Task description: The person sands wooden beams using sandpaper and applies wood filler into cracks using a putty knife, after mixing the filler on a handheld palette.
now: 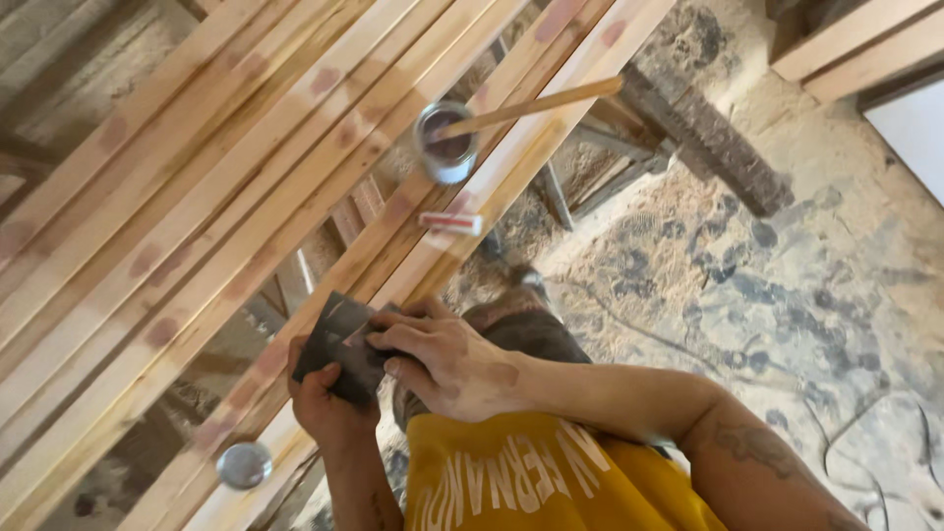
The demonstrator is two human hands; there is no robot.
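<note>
**Over the wooden slats: both hands on a dark sheet**

Above the near ends of the wooden slats (197, 187), I grip a dark sheet of sandpaper (339, 339) with both hands. My left hand (329, 403) clasps its lower edge from beneath; my right hand (447, 359) pinches its right side, fingers curled. Farther along stands a small tin (445, 143) with a wooden stick (536, 106) resting in it. A round metal lid (244, 464) lies near my left wrist.
</note>
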